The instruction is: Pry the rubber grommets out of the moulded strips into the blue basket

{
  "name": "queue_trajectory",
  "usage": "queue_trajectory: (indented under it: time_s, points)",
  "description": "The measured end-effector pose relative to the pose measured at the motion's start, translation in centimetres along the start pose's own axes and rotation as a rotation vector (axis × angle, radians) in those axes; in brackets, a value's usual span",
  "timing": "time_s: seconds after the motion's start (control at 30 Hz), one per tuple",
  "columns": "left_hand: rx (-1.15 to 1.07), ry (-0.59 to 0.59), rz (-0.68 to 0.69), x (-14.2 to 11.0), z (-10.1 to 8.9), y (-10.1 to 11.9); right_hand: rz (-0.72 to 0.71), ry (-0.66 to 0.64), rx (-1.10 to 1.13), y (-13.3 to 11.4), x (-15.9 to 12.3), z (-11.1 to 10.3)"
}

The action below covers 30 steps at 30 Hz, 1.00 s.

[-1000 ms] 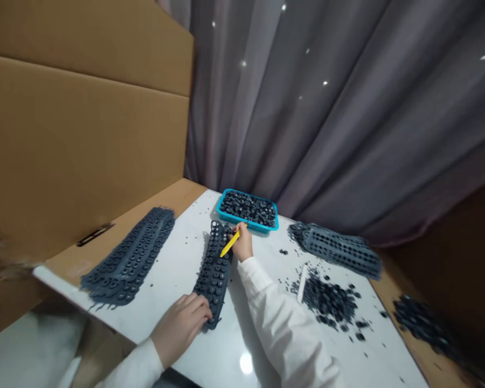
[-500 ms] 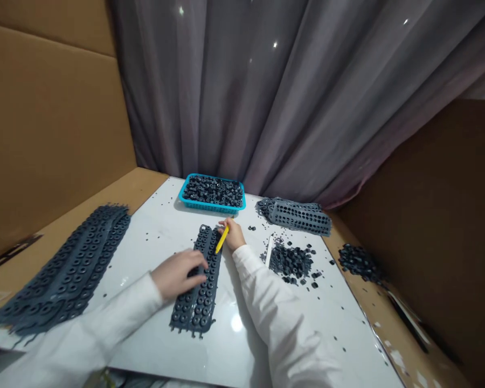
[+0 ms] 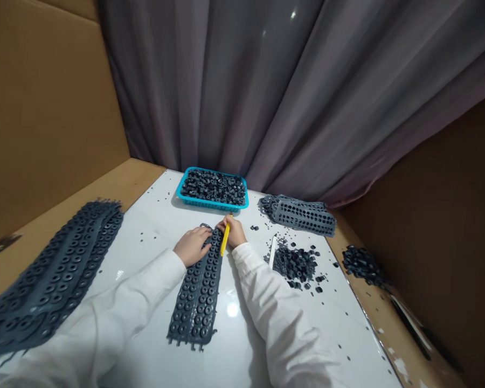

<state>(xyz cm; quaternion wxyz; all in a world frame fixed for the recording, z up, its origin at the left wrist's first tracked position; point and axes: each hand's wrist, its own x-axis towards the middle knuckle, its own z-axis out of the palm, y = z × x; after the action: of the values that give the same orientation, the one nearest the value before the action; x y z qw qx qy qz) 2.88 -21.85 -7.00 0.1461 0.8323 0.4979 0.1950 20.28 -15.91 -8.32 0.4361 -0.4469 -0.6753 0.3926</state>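
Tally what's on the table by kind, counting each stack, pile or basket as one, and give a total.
Rubber strip under the hands: 1
Stacks of rubber strips, left and far right: 2
Loose ring piles, on the white top and at the right edge: 2
Blue basket: 1
Yellow tool: 1
Total: 7

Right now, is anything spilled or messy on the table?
Yes. Small dark rubber rings lie loose in a heap right of the right hand, with strays scattered over the white tabletop. Another pile sits off the white top on the brown edge, instead of in the blue basket.
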Motion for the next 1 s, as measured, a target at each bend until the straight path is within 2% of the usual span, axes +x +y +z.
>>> queue_trajectory:
  time_s: [0.13,0.27,0.33,0.43,0.6,0.77,1.0]
  points:
    - [-0.074,-0.007,-0.07,1.5,-0.6,-0.3,0.004,0.029,0.038,-0.4,-0.1,0.2]
    - [-0.105,-0.003,-0.107,5.1,-1.5,-1.5,0.03,0.114,0.084,-1.4,-0.2,-0.4]
    - [-0.135,-0.067,-0.043,6.9,-1.7,-2.2,0.068,0.212,0.108,-1.7,-0.3,-0.6]
    - [-0.2,-0.234,0.089,8.8,-1.8,-2.8,0.152,0.343,0.129,-1.3,-0.8,-0.3]
    - [-0.241,-0.398,0.216,9.8,-1.9,-3.4,0.256,0.451,0.118,0.4,-1.9,1.2]
    - [-0.23,-0.483,0.284,10.4,-2.5,-3.7,0.297,0.444,0.112,0.8,-2.3,1.7]
    - [-0.062,-0.545,0.382,11.2,-3.2,-2.6,0.312,0.378,0.104,0.2,-2.4,1.6]
